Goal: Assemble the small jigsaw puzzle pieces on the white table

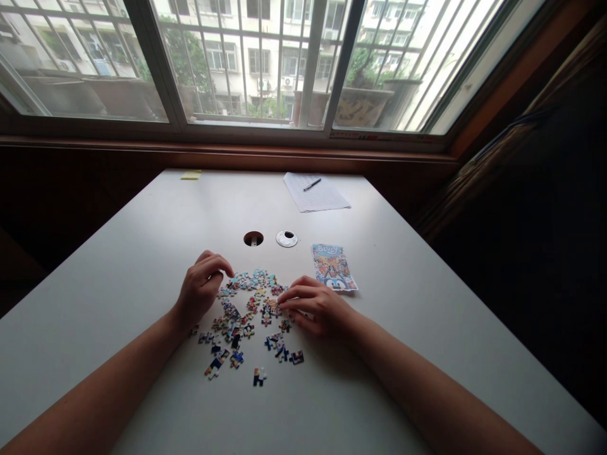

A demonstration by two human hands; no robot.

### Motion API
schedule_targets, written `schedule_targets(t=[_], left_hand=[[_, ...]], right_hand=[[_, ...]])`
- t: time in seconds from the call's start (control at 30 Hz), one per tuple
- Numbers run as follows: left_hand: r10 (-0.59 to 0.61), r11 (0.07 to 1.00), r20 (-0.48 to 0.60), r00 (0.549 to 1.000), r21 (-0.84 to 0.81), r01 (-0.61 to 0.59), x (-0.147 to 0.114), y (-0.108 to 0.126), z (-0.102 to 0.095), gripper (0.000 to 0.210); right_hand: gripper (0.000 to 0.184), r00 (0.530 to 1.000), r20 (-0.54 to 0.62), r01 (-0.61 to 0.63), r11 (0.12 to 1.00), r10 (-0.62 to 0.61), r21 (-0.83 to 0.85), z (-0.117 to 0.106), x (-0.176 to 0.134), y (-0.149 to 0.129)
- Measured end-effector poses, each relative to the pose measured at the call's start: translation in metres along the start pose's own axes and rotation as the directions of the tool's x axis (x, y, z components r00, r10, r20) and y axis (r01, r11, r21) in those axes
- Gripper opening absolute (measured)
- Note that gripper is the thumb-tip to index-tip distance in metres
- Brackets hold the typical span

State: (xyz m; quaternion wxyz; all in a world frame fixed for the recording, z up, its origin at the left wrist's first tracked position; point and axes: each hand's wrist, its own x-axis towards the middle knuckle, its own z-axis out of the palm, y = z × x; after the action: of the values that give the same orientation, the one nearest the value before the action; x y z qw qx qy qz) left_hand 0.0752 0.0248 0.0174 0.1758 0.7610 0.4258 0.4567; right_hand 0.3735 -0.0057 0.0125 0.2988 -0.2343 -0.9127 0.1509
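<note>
Loose jigsaw puzzle pieces [232, 328] lie scattered over the white table between my two hands, and a few look joined into small clusters. My left hand [203, 281] is at the upper left of the pile, its fingers curled in and the index finger bent over the edge pieces. Whether anything sits inside that curl is hidden. From the right, my right hand [320, 306] reaches in with fingers stretched out, the tips touching pieces at the right side of the pile. Beyond it lies a colourful picture card [333, 267] showing cartoon figures.
The white table [118, 253] has a round cable hole [253, 239] with its loose cover [287, 238] beside it. Paper sheets [327, 201] with a pen [312, 184] lie at the back, a yellow note [191, 175] at the far left. A barred window stands behind.
</note>
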Motion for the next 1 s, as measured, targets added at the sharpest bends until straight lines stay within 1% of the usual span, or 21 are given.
schedule_targets(t=[0.4,1.0], left_hand=[[0.006,1.000,0.010,1.000,0.004,-0.006,0.0004,0.0025,-0.0002,0.028],[-0.002,1.000,0.002,1.000,-0.004,0.002,-0.0007,0.0003,0.0001,0.029]], right_hand=[[0.023,1.000,0.008,-0.001,1.000,0.001,0.010,0.0003,-0.0005,0.0004],[0.023,1.000,-0.012,-0.013,1.000,0.014,0.008,0.0003,-0.0015,0.0031]])
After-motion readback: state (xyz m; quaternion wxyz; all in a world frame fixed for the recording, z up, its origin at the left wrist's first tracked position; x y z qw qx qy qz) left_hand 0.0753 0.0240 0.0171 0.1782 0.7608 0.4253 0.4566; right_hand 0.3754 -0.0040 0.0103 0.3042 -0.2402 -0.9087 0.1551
